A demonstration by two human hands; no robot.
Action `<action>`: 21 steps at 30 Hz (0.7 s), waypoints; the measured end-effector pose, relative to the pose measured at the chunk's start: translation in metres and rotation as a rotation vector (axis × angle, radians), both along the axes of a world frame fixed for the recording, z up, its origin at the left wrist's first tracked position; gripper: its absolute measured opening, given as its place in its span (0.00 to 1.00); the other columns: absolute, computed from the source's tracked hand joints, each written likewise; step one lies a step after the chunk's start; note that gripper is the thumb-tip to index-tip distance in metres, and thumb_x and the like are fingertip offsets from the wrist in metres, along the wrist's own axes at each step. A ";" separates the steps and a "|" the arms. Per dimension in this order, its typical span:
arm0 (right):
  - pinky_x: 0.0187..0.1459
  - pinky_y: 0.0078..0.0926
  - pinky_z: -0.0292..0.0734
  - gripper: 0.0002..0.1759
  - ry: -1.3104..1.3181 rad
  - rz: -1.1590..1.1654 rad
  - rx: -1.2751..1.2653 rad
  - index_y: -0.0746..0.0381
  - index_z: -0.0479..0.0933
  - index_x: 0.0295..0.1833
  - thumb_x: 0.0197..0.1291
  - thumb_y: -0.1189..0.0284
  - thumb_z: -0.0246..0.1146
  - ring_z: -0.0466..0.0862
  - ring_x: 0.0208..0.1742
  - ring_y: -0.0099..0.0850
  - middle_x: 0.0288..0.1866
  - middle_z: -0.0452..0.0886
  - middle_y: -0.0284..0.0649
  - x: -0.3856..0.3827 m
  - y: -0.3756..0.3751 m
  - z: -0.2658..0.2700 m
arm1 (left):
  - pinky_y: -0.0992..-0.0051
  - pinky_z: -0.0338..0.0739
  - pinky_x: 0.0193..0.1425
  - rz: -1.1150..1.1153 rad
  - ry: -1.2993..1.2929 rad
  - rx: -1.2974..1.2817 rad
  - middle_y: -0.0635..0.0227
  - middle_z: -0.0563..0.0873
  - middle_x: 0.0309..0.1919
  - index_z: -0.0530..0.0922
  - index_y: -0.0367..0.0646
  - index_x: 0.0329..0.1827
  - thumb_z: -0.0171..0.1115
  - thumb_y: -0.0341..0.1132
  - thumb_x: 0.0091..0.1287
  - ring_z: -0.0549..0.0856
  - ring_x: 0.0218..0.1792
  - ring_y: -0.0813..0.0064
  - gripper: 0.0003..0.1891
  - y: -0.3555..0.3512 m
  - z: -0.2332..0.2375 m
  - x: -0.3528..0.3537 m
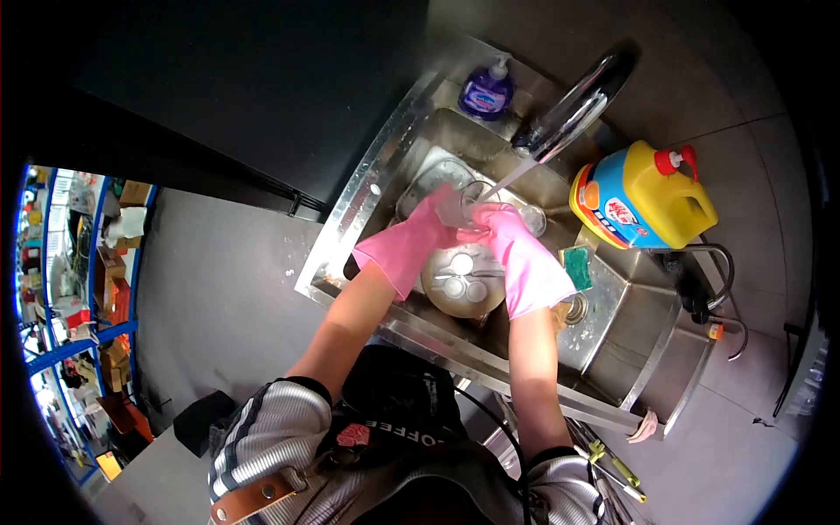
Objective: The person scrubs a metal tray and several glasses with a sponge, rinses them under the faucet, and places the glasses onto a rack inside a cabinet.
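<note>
Both my hands wear pink rubber gloves and meet over the sink, just below the tap's spout. My left hand (435,219) is closed round the side of a clear glass (462,203). Close against it, my right hand (499,229) has its fingers curled at the near side of the same glass. A stream of water (512,178) runs from the chrome tap (569,109) onto the glass. Below my hands, a round bowl (468,305) holds water and several small white round pieces. Another clear glass (532,220) stands right of my right hand.
A metal tray (430,185) lies in the sink behind my left hand. A green scouring pad (577,268) sits on the sink divider, near the drain (575,309). Behind stand a purple soap bottle (486,91) and a yellow detergent jug (643,197). Black gloves (691,293) hang at the right.
</note>
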State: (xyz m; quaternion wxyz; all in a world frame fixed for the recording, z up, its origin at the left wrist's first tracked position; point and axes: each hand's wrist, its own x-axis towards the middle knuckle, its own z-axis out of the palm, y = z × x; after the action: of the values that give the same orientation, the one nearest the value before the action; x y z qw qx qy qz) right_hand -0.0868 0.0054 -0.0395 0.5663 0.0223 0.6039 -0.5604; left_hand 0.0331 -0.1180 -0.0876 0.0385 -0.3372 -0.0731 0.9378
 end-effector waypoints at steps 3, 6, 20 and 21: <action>0.40 0.42 0.88 0.11 0.016 0.068 -0.026 0.71 0.80 0.50 0.66 0.79 0.58 0.89 0.38 0.51 0.39 0.83 0.49 0.002 0.003 0.019 | 0.56 0.60 0.78 0.255 0.366 -0.005 0.54 0.73 0.69 0.69 0.58 0.73 0.50 0.58 0.74 0.76 0.65 0.50 0.28 -0.007 -0.038 -0.005; 0.41 0.40 0.87 0.13 0.007 0.047 -0.090 0.68 0.81 0.54 0.67 0.76 0.60 0.90 0.40 0.46 0.40 0.85 0.47 -0.005 0.005 0.028 | 0.51 0.71 0.68 0.201 0.250 -1.238 0.53 0.77 0.65 0.72 0.49 0.69 0.51 0.52 0.75 0.79 0.63 0.52 0.25 -0.017 -0.102 -0.022; 0.68 0.48 0.68 0.30 -0.510 -0.578 -0.491 0.58 0.75 0.62 0.75 0.46 0.42 0.78 0.62 0.45 0.57 0.82 0.44 0.048 -0.054 -0.006 | 0.76 0.80 0.48 0.000 -0.360 -1.669 0.68 0.87 0.44 0.77 0.42 0.55 0.75 0.26 0.59 0.86 0.42 0.76 0.22 -0.039 0.094 0.037; 0.70 0.49 0.66 0.32 -0.579 -0.669 -0.431 0.57 0.73 0.63 0.75 0.44 0.40 0.76 0.64 0.46 0.59 0.81 0.43 0.050 -0.054 -0.003 | 0.75 0.80 0.49 -0.034 -0.389 -1.786 0.67 0.87 0.44 0.77 0.42 0.56 0.76 0.28 0.59 0.86 0.43 0.76 0.23 -0.036 0.107 0.039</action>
State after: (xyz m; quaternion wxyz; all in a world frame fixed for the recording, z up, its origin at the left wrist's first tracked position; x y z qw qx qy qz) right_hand -0.0367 -0.0486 -0.0425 0.4916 0.2522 0.2520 -0.7945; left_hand 0.0726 -0.1536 0.0191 -0.2360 -0.3948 0.6796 0.5715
